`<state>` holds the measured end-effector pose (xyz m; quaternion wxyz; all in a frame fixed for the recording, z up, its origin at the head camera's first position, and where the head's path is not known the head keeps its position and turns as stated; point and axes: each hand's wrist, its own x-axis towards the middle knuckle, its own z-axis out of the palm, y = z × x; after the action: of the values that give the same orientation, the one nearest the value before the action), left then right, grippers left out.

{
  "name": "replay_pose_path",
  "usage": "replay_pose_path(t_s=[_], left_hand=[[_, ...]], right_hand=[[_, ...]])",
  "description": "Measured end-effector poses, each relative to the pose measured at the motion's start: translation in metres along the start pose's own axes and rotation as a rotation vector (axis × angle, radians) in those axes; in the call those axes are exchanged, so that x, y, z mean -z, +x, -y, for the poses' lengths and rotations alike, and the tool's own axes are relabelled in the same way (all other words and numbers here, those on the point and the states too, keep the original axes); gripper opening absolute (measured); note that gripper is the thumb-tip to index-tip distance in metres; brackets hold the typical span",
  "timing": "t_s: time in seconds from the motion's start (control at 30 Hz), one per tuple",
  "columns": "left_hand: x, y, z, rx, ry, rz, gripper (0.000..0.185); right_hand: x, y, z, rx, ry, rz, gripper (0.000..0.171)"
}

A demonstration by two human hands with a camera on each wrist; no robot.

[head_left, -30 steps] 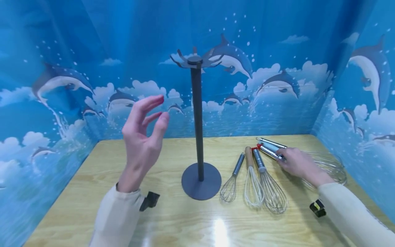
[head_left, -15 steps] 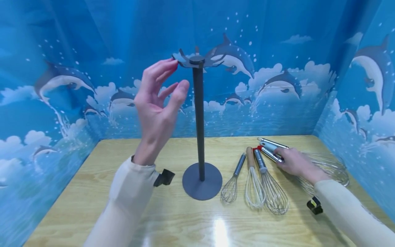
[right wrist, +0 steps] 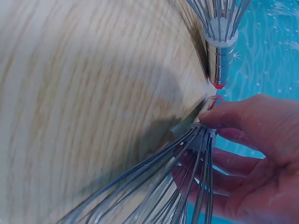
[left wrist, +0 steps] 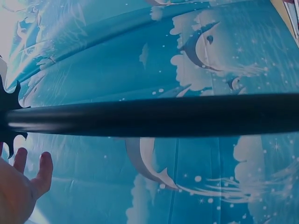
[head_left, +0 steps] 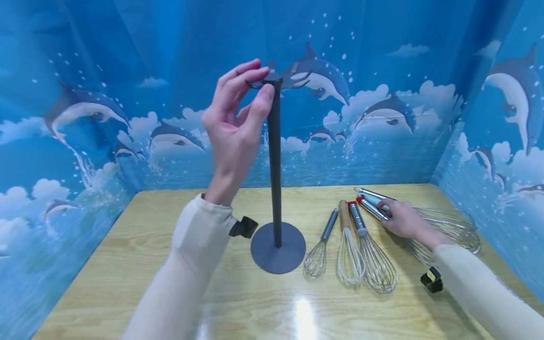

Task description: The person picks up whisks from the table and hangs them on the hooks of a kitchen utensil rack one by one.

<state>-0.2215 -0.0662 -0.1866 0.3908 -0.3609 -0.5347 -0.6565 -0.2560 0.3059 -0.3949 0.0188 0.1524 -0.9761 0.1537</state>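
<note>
In the head view, my left hand [head_left: 235, 118] is raised beside the top of a black metal stand, its thumb and fingertips right at the hooked head [head_left: 276, 79]. The left wrist view shows the stand's post [left wrist: 154, 115] crossing close by, with the fingers [left wrist: 44, 170] apart from it. At the right, my right hand [head_left: 403, 219] holds a wire whisk by its silver, red-ended handle [head_left: 371, 208]. In the right wrist view, the thumb presses on that whisk [right wrist: 201, 140] near where its wires begin, and the other fingers lie behind it.
A small whisk [head_left: 316, 259], a wooden-handled whisk [head_left: 350, 257] and a larger steel whisk [head_left: 376, 259] lie beside the stand's round base [head_left: 278, 262]. Another big whisk [head_left: 459, 231] lies under and beyond my right hand. Dolphin-printed curtains [head_left: 170, 47] border the wooden table [head_left: 127, 259].
My left hand has risen and moved right, up to the stand's hooked head. The right hand has stayed at the silver-handled whisk, shifting only slightly.
</note>
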Motion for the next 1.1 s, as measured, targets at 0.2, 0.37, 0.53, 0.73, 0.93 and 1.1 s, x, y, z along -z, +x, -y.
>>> replay_pose_path(t_s=[0.2,0.37,0.53,0.73,0.93,1.1], left_hand=[[-0.008,0.006,0.003,0.000,-0.046,-0.033,0.022],[-0.010,0.005,0.008,-0.021,-0.063,-0.043,0.020],[-0.010,0.003,0.014,-0.046,-0.064,-0.069,0.021],[-0.009,0.001,0.021,-0.121,-0.094,-0.116,0.021],[-0.010,0.001,0.024,-0.150,-0.116,-0.124,0.017],[-0.012,0.001,0.025,-0.164,-0.106,-0.133,0.017]], right_hand=[[0.004,-0.004,0.000,-0.023,0.064,-0.035,0.043],[0.012,-0.011,0.002,-0.023,0.131,-0.079,0.046],[0.024,-0.016,0.008,-0.031,0.149,-0.151,0.046],[0.042,-0.020,0.021,0.008,0.155,-0.285,0.043],[0.066,-0.023,0.043,0.002,0.172,-0.397,0.044],[0.083,-0.023,0.066,0.024,0.174,-0.530,0.044]])
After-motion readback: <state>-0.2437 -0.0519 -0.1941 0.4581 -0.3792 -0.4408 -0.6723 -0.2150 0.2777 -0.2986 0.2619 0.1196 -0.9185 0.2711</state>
